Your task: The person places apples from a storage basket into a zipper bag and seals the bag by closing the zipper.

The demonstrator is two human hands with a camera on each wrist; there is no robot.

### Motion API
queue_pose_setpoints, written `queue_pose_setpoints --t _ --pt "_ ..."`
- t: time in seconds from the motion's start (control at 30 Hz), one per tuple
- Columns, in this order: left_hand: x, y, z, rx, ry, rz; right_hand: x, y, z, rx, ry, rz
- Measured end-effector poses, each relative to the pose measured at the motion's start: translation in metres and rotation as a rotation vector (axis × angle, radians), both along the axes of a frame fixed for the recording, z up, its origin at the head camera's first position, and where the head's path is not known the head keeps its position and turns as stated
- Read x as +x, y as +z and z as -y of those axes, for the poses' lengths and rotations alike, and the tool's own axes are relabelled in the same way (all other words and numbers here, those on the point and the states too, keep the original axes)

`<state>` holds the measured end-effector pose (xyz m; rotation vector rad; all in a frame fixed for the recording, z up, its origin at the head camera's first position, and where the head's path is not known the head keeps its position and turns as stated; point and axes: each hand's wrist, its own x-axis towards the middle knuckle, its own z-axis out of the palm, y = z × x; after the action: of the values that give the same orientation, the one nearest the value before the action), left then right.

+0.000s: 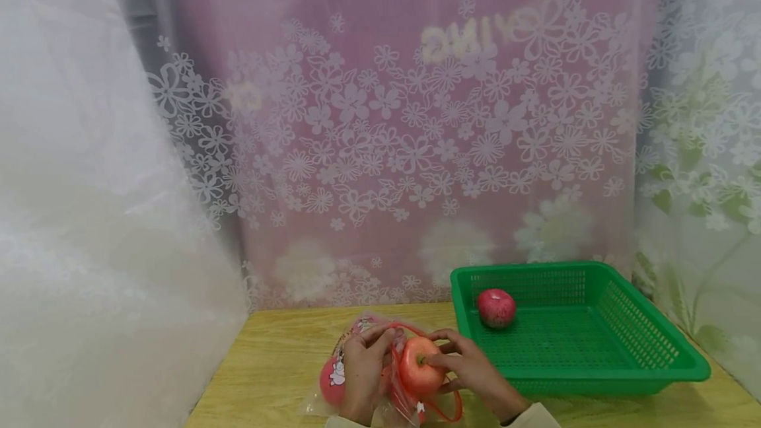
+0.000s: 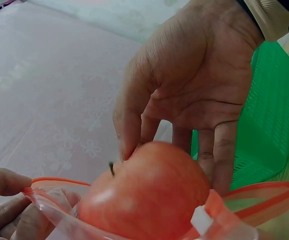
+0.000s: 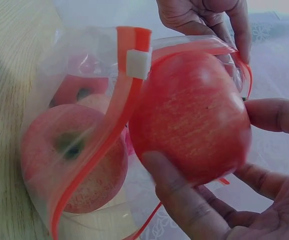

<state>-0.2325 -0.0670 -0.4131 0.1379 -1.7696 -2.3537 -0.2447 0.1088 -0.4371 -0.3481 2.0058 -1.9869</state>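
My right hand [image 1: 472, 367] grips a red apple [image 1: 418, 370], thumb and fingers spread around it, at the mouth of a clear plastic zip bag [image 3: 44, 90]. The bag's orange zip edge [image 3: 104, 135] carries a white slider [image 3: 138, 64]. My left hand [image 1: 364, 368] pinches the far side of that edge and holds the mouth apart. Another apple [image 3: 74, 160] lies inside the bag, seen through the plastic. In the left wrist view the held apple [image 2: 144, 192] sits partly behind the bag's rim, stem up. How deep it sits is hard to tell.
A green plastic basket [image 1: 594, 382] stands at the right on the wooden table [image 1: 255, 362], with one red apple [image 1: 496, 308] in its back left corner. Flower-printed curtains [image 1: 416, 150] enclose the table at the back and both sides.
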Motion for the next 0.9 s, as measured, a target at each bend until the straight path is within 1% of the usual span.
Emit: queue_pose_setpoints --t 0.13,0.27,0.4,0.57,0.9 --pt "0.001 0.000 0.001 -0.046 0.015 0.019 0.001 -0.001 0.001 -0.038 0.009 0.004" --pt "0.000 0.001 0.002 -0.060 0.019 0.021 0.001 0.000 0.001 -0.040 0.015 0.000" --pt "0.000 -0.001 0.001 -0.035 0.015 0.009 0.001 0.001 -0.003 -0.034 0.025 0.005" --pt "-0.001 -0.003 0.000 -0.026 0.011 -0.007 0.000 -0.001 -0.008 -0.059 0.027 -0.004" --pt "-0.002 -0.003 -0.001 -0.023 0.021 0.004 -0.001 -0.002 -0.016 -0.069 0.036 -0.020"
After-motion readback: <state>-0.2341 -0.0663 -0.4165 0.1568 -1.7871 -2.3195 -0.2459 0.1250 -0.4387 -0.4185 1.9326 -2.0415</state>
